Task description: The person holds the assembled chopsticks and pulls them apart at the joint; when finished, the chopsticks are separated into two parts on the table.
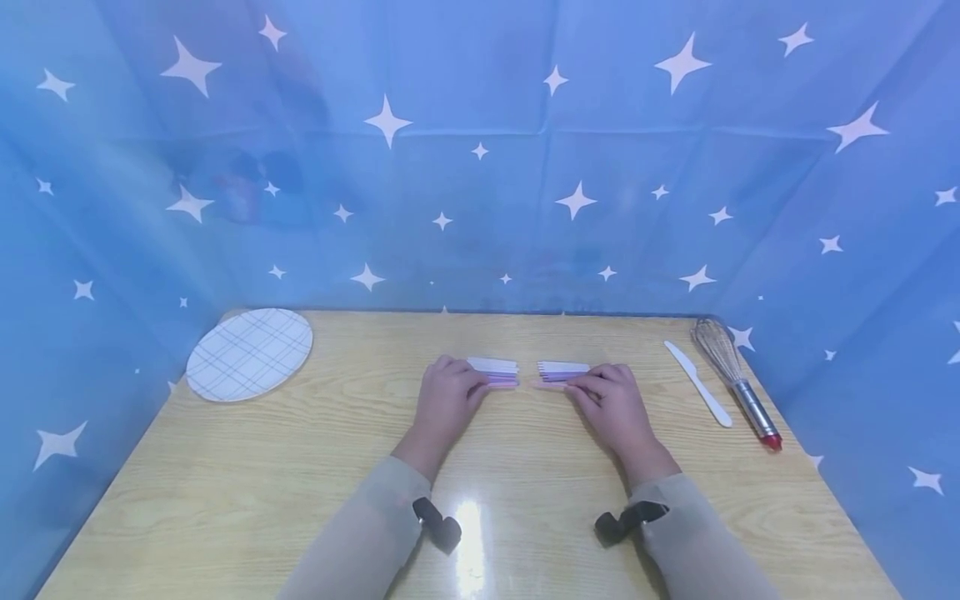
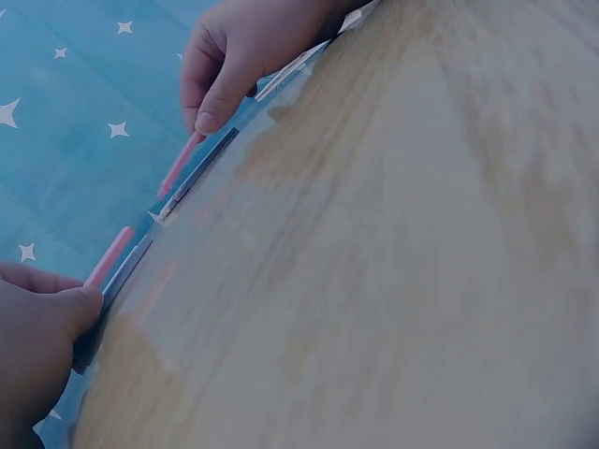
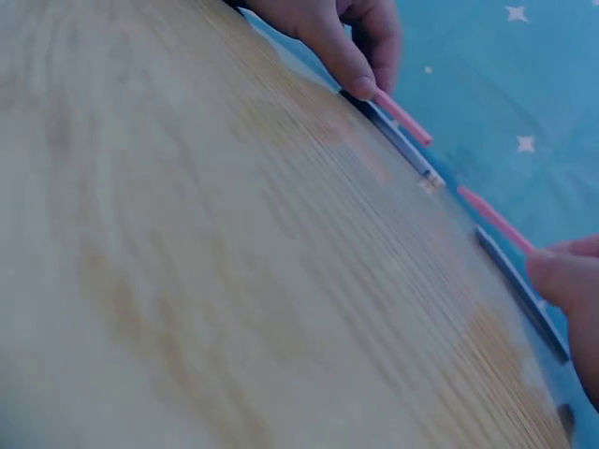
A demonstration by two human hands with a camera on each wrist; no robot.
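Near the middle of the table, my left hand (image 1: 448, 396) pinches a thin pink straw-like stick (image 2: 110, 257) between thumb and fingers. Opposite it, my right hand (image 1: 611, 406) pinches a second pink straw-like stick (image 3: 496, 220). In both wrist views the sticks are raised off the tabletop, with their free ends facing across a gap. Just beyond them lie two rows of white and purple sticks, a left row (image 1: 492, 366) and a right row (image 1: 564, 367). Each hand covers the outer end of its row. Whether the sticks are hollow I cannot tell.
A white round board with blue checked lines (image 1: 249, 354) lies at the far left of the wooden table (image 1: 225, 500). Toward the right edge are a white knife (image 1: 697, 383) and a wire whisk (image 1: 738, 383) with a red end. A blue star-patterned curtain (image 1: 480, 183) closes off the back and sides.
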